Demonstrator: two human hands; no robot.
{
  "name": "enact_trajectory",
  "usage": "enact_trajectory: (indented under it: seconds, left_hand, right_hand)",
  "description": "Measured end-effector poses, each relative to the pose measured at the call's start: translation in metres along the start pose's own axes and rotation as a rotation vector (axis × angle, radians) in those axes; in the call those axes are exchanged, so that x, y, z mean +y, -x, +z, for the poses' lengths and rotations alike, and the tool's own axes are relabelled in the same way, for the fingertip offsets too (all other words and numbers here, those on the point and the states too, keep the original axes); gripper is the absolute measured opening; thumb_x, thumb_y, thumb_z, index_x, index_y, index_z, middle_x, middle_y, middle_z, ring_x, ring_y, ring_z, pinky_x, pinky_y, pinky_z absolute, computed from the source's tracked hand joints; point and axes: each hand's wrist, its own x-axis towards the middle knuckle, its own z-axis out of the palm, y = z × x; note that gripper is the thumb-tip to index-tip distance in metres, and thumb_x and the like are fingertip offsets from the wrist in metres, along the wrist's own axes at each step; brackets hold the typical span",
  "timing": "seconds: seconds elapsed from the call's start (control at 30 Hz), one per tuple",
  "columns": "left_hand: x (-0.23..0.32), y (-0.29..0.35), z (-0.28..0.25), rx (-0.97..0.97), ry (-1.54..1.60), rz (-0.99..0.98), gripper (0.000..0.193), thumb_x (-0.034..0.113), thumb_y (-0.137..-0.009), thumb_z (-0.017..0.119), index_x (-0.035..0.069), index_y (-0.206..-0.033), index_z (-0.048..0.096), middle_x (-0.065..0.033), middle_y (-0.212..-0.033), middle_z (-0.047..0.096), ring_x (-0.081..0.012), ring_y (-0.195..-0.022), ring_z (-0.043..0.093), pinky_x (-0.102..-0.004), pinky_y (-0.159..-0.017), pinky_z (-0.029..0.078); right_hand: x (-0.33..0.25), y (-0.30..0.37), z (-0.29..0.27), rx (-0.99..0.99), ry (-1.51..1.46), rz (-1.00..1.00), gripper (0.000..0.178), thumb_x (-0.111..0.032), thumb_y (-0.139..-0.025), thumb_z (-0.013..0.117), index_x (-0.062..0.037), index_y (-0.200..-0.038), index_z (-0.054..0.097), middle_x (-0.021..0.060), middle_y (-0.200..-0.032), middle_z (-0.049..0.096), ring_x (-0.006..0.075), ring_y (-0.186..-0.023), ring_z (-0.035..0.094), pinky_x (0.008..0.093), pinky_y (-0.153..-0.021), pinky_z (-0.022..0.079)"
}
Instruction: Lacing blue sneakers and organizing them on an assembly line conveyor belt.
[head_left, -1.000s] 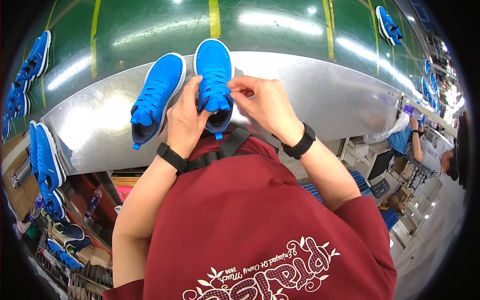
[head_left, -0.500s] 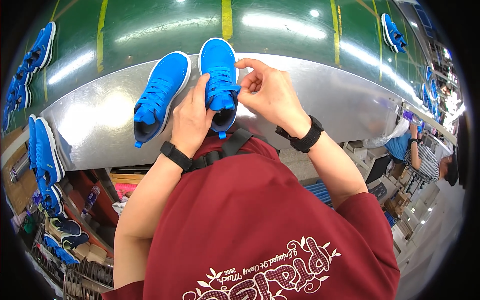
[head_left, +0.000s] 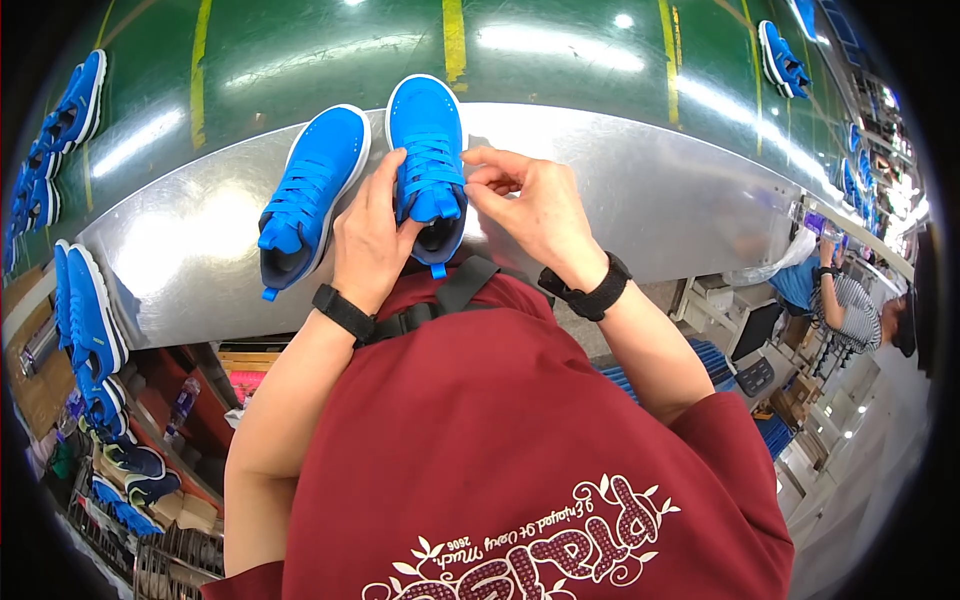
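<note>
A pair of bright blue sneakers with white soles and flat blue laces stands on a metal work surface, toes pointing away from me. My left hand grips the right-hand sneaker along its left side, fingers by the lacing and thumb near the collar. At that shoe's right edge, my right hand has thumb and fingers pinched together beside the lace rows. Whatever is between those fingertips is too small to make out. The left-hand sneaker rests untouched, tilted slightly, just left of my left hand.
Beyond the metal surface runs a green belt with yellow stripes, carrying more blue shoes at both sides. Further blue sneakers stand at the left edge, above a rack of shoes. A person in a striped top works at the far right.
The lace strip that stretched out to my right fingertips now lies in against the shoe, and those fingertips have come close to its edge. My left hand keeps its grip.
</note>
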Motion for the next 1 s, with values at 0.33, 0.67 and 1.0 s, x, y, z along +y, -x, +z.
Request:
enact_trajectory:
  seconds: [0.33,0.67,1.0]
  left_hand:
    - [0.002,0.000,0.001,0.009,-0.039,0.042,0.065,0.003,-0.072,0.074,0.005,-0.131,0.045,-0.0193,-0.106,0.062,-0.0313,-0.087,0.065,-0.0364,-0.071,0.053]
    - [0.004,-0.001,-0.004,-0.025,-0.037,0.030,0.066,0.002,-0.072,0.073,0.005,-0.131,0.045,-0.0179,-0.107,0.061,-0.0325,-0.085,0.063,-0.0364,-0.073,0.052]
    - [0.010,-0.002,-0.027,-0.145,0.218,-0.055,0.054,0.008,-0.083,0.064,0.008,-0.134,0.048,-0.0104,-0.112,0.062,-0.0209,-0.092,0.064,-0.0318,-0.078,0.052]
  right_hand:
    - [0.005,-0.006,0.017,0.122,0.127,-0.169,0.038,-0.001,-0.071,0.063,-0.0023,-0.110,0.063,0.0092,-0.069,0.065,0.0163,-0.062,0.064,0.0296,-0.064,0.053]
    - [-0.002,-0.001,-0.002,-0.019,-0.074,0.030,0.047,-0.006,-0.071,0.066,-0.0005,-0.118,0.059,0.0124,-0.086,0.068,0.0212,-0.078,0.066,0.0310,-0.077,0.052]
    - [0.027,0.011,0.053,0.052,0.203,-0.077,0.083,-0.009,-0.073,0.066,0.0110,-0.139,0.020,0.0309,-0.141,0.032,0.0456,-0.126,0.040,0.0453,-0.105,0.036]
